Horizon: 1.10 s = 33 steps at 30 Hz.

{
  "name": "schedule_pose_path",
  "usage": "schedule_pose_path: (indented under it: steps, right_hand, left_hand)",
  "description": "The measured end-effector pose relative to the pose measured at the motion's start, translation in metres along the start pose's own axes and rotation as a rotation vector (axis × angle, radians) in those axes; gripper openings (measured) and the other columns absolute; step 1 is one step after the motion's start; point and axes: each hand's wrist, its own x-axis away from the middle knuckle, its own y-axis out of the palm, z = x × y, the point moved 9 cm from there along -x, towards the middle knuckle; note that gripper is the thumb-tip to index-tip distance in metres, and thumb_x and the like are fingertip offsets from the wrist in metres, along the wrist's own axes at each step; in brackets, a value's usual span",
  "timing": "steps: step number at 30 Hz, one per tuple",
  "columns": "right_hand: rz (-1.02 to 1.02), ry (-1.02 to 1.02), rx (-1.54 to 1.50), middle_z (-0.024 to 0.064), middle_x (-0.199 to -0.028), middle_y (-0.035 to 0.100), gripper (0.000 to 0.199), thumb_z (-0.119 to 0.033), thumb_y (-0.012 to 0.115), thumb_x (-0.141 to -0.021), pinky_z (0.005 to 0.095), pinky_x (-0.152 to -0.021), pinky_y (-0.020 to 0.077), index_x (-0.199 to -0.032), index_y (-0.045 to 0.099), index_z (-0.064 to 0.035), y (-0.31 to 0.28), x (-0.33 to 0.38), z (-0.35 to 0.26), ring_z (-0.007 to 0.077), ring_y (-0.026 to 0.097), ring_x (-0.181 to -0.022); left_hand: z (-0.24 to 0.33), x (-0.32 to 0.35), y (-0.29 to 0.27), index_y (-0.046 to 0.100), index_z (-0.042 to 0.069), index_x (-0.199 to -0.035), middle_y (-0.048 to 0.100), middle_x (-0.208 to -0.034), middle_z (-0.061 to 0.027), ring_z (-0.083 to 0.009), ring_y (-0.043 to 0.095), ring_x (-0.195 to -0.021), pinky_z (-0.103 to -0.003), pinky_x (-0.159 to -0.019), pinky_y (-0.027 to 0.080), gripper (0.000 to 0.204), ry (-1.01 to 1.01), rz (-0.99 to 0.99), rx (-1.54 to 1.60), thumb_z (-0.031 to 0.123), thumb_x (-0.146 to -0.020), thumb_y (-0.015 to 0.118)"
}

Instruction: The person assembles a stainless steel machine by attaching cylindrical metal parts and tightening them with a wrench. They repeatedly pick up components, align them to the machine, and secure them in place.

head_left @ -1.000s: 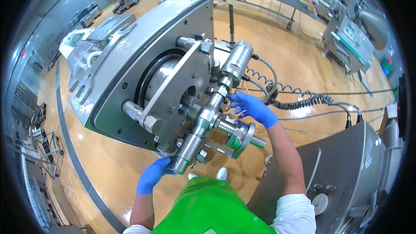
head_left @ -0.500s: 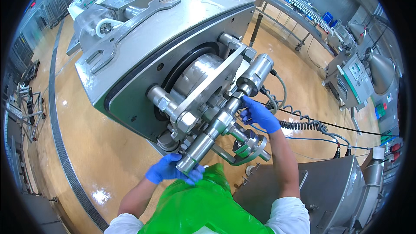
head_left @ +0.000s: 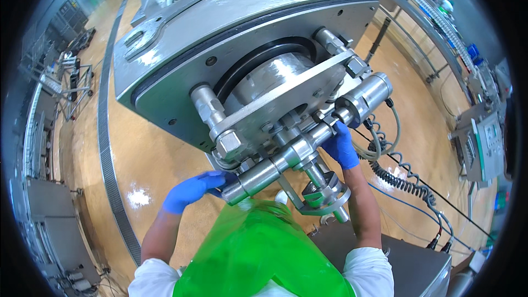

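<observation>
A long steel tube assembly [head_left: 264,173] runs slantwise across the front of a big steel machine, below a flat steel bracket plate [head_left: 286,93]. My left hand [head_left: 192,190], in a blue glove, is at the tube's lower left end. Its fingers are stretched out, and their tips are partly hidden behind the tube. My gloved right hand [head_left: 342,148] grips the tube near its upper end, just under a wide steel cylinder [head_left: 366,99]; its fingers curl behind the metal. A round steel fitting [head_left: 324,195] hangs from the tube between my hands.
The machine's steel housing [head_left: 253,5] fills the upper middle. Coiled black cables [head_left: 404,179] and hoses trail at the right. A grey steel cabinet [head_left: 396,264] stands low at the right. A floor drain [head_left: 107,148] runs along the left. A conveyor [head_left: 429,11] stands at the far right.
My view has shifted closer to the machine. My left hand's fingers have come from beneath the tube's end to its left side. My right hand stays at the upper part.
</observation>
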Motion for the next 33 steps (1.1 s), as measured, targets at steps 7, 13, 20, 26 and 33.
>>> schedule_pose_path:
  steps: [7, 13, 20, 26, 33]
  right_hand:
    - [0.007, 0.036, 0.008, 0.01, -0.124, 0.055, 0.06, -0.043, 0.06, -0.081, 0.0489, -0.098, 0.0417, -0.128, 0.048, -0.0078, 0.001, 0.0, -0.003, 0.0275, 0.055, -0.113]
    - [0.047, -0.045, 0.081, 0.0088, -0.106, 0.061, 0.051, -0.043, 0.053, -0.086, 0.0366, -0.072, 0.0515, -0.125, 0.049, -0.0098, 0.01, 0.006, -0.009, 0.0203, 0.061, -0.093]
    - [0.114, 0.019, 0.229, 0.0091, -0.099, 0.062, 0.051, -0.048, 0.053, -0.085, 0.0368, -0.064, 0.0523, -0.117, 0.053, -0.009, 0.006, 0.005, -0.01, 0.0215, 0.063, -0.081]
    - [0.346, 0.166, 0.44, 0.0055, -0.068, 0.058, 0.054, -0.061, 0.049, -0.085, 0.0267, -0.044, 0.044, -0.103, 0.057, -0.0098, 0.0, 0.019, -0.015, 0.0166, 0.055, -0.052]
    - [0.16, 0.079, 0.27, 0.0087, -0.098, 0.063, 0.052, -0.052, 0.044, -0.091, 0.0319, -0.06, 0.0507, -0.123, 0.049, -0.0104, 0.009, 0.009, -0.008, 0.0196, 0.062, -0.075]
  left_hand:
    - [0.071, 0.027, 0.057, 0.055, -0.004, -0.118, 0.064, -0.102, -0.0119, -0.0245, 0.062, -0.089, -0.037, -0.083, 0.048, 0.058, 0.181, 0.239, -1.101, 0.038, -0.08, 0.068]
    - [0.055, 0.009, 0.01, 0.057, 0.0, -0.118, 0.061, -0.108, -0.0126, -0.0193, 0.061, -0.089, -0.035, -0.084, 0.048, 0.047, 0.226, 0.24, -0.513, 0.028, -0.083, 0.069]
    - [0.037, -0.001, 0.062, 0.036, -0.002, -0.134, 0.061, -0.1, -0.0181, -0.0295, 0.063, -0.083, -0.04, -0.075, 0.051, 0.066, 0.019, -0.068, -0.945, 0.038, -0.088, 0.059]
    - [0.054, 0.009, 0.038, 0.041, -0.004, -0.132, 0.063, -0.106, -0.0206, -0.0318, 0.065, -0.089, -0.039, -0.075, 0.051, 0.071, 0.137, 0.085, -0.792, 0.043, -0.084, 0.063]
    - [-0.024, -0.028, 0.039, 0.034, -0.004, -0.137, 0.064, -0.102, -0.0204, -0.0326, 0.065, -0.086, -0.043, -0.076, 0.051, 0.074, -0.133, -0.437, -0.053, 0.048, -0.087, 0.054]
